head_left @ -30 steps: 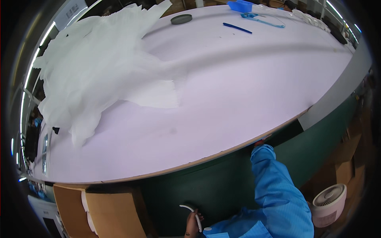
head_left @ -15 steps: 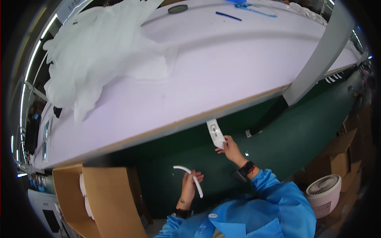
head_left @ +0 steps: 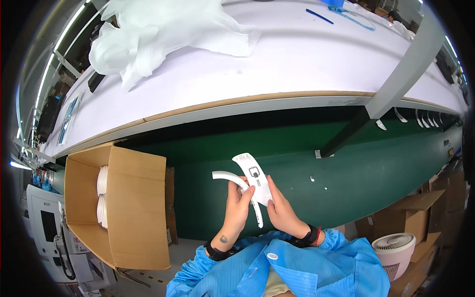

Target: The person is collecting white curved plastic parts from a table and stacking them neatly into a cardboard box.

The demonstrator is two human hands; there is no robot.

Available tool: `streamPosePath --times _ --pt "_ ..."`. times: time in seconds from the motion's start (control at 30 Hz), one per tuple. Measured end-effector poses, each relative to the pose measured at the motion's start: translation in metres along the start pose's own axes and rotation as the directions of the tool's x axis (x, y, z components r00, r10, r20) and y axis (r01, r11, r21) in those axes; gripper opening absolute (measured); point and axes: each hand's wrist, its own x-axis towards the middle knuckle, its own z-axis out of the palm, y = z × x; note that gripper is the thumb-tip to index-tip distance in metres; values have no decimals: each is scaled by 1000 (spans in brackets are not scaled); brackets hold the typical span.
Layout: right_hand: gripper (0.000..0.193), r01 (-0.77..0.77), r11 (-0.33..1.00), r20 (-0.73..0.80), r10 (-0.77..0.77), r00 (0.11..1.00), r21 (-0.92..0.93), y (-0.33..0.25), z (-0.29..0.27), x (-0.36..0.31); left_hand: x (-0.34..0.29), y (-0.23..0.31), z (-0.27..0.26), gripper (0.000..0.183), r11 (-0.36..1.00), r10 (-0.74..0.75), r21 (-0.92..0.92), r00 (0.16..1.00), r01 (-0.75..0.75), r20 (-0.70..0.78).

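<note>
My left hand (head_left: 236,207) is closed around a narrow, curved white plastic strip (head_left: 225,175), its ends sticking out above and below the fingers. In my right hand (head_left: 281,210) is a broader white plastic shell (head_left: 246,161), slightly curved, with a dark-outlined cutout and a small slot in its face. The left thumb lies against the shell's lower part, so the two pieces are side by side and overlap in view. Whether they touch cannot be made out. Both hands are in front of my body, below the edge of the white table (head_left: 316,74).
An open cardboard box (head_left: 136,208) with stacked white pieces (head_left: 102,198) stands at left. A crumpled white sheet (head_left: 163,34) and a blue pen-like stick (head_left: 319,16) lie on the table. A grey post (head_left: 408,64) rises at right. A round fan (head_left: 393,250) stands near cartons (head_left: 403,218).
My hands have come together, bringing the shell beside the curved strip; they were apart before. The left thumb now rests on the shell. The whole view has also shifted and turned.
</note>
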Motion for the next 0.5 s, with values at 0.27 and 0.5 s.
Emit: streamPosePath --times 0.27,0.5 --pt "71 60 998 36 -60 998 -5 -14 8 -8 -16 3 2 53 992 24 124 998 -17 -50" --pt "79 155 988 228 -151 962 4 -23 10 -11 -24 3 -7 44 992 -32 117 995 43 -96"
